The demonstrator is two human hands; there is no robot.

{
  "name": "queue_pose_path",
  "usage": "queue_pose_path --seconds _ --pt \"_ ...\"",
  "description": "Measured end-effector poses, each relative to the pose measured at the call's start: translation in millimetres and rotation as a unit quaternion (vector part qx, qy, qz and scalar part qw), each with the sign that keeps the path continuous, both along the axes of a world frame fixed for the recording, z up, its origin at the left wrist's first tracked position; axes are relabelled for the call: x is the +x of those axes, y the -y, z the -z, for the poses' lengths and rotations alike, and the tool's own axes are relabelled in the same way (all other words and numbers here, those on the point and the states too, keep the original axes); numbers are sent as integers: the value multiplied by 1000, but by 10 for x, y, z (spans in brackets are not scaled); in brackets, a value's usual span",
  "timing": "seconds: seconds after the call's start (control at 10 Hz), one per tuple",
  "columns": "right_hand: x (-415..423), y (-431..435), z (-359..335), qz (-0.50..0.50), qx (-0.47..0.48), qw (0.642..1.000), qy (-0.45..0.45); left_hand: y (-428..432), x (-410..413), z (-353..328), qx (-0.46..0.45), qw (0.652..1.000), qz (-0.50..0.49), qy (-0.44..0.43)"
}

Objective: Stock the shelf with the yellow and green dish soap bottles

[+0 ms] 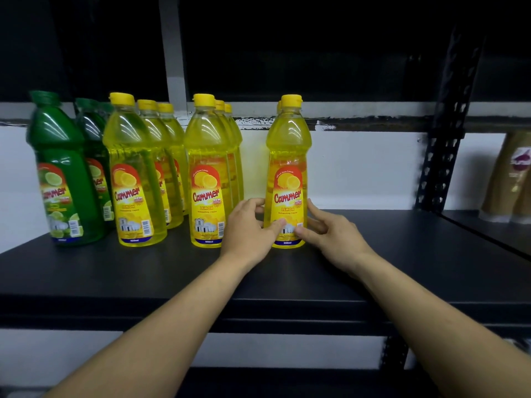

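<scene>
I saw shelf carrying green bottles and yellow rows at left | front yellow bottle stood upright mid-shelf, apart from rows | left hand and right hand both clasped its base | risk I judged: low grip, tall bottle, shove could topple it

Shop: metal shelf, rowed soap bottles

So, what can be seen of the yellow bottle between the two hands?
The yellow bottle is clear plastic holding yellow liquid, with a yellow cap and a red-and-yellow Cammer Lemon label. It stands upright on the black shelf, apart from the rows on its left. The left hand and the right hand hold its lower part from both sides.
</scene>
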State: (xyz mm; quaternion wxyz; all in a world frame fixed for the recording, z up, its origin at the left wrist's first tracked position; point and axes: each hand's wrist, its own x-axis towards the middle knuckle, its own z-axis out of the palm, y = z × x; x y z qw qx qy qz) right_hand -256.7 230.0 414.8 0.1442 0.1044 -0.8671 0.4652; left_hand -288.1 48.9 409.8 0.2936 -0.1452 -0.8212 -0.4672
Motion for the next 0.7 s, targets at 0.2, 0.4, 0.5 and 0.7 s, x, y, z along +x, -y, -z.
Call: queue_pose_path --seconds 0.2,0.4,0.5,0.7 --pt "-38 18 9 34 31 999 -24 9 1 7 12 1000 1 9" --pt "-42 36 9 73 52 995 -41 20 -5 2 12 1000 13 9" --pt "1 53 1 85 66 993 -44 28 24 1 20 999 27 24" --pt "219 21 -46 135 -90 983 -80 60 296 8 7 1000 13 3"
